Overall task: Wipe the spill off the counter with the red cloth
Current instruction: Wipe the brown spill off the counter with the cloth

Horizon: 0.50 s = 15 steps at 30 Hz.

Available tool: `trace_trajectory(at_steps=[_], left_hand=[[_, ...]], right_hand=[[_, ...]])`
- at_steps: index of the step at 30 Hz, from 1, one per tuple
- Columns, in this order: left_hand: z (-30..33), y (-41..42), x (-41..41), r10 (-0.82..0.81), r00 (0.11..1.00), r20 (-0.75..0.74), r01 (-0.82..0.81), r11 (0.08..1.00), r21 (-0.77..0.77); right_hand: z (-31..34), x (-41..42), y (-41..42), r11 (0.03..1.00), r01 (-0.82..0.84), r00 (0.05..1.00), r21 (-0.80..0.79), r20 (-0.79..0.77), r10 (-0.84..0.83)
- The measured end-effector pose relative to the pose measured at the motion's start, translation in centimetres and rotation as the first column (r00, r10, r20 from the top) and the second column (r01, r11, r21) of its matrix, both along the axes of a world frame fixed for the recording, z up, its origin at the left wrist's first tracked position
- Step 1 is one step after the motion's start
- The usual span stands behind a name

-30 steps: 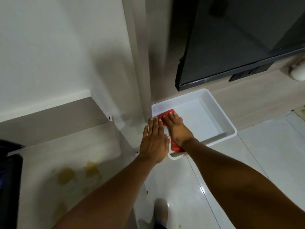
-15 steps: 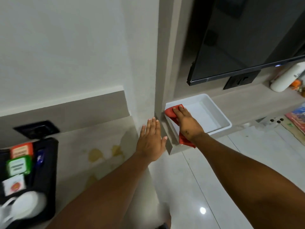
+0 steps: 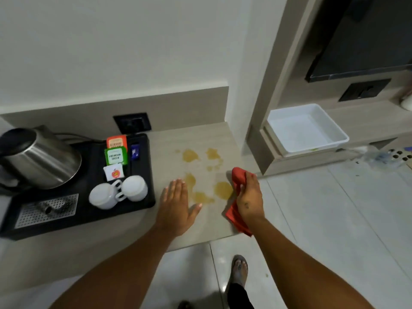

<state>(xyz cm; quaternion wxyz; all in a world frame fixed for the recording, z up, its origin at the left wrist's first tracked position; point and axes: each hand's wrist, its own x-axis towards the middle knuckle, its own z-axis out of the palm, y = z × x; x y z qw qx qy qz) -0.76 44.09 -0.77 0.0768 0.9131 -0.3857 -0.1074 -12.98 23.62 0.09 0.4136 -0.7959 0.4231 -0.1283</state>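
Several yellow-brown patches of the spill (image 3: pixel 201 175) lie on the beige counter (image 3: pixel 169 143). My right hand (image 3: pixel 249 197) grips the red cloth (image 3: pixel 237 201), which hangs bunched at the counter's right edge, just right of the nearest patch. My left hand (image 3: pixel 176 204) rests flat on the counter with fingers spread, left of the spill and empty. The cloth hangs partly past the counter's edge and below my hand.
A black tray (image 3: pixel 142 197) at the left holds a steel kettle (image 3: pixel 38 157), two upturned white cups (image 3: pixel 119 192) and tea sachets (image 3: pixel 116 152). A white tub (image 3: pixel 334 134) sits on the low shelf at right, under a dark screen. A foot (image 3: pixel 239 269) stands on the tiled floor.
My right hand has lifted the red cloth out of the white tub and carried it left to the counter's edge. My left hand has moved onto the counter beside the spill. The view has swung left.
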Motion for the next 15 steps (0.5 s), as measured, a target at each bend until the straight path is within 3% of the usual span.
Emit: trace_trajectory(at_steps=[3,8,15], left_hand=[[-2.4,4.7,0.1,-0.011,0.999,-0.034,0.013,0.999,0.052],[-3.6,6.0,0.0,-0.041,0.999,-0.015,0.041,0.998,0.046],[-3.9,6.0,0.0,-0.033,0.999,0.015,0.032,0.999,0.027]], right_hand=[[-2.1,-1.1,3.3,0.999,0.031,0.997,-0.015,-0.076,-0.032],[-3.4,-0.9,4.4,0.959,-0.105,0.973,-0.263,-0.226,0.045],[-4.5,3.5,1.8,0.931,-0.171,0.932,-0.323,-0.358,0.047]])
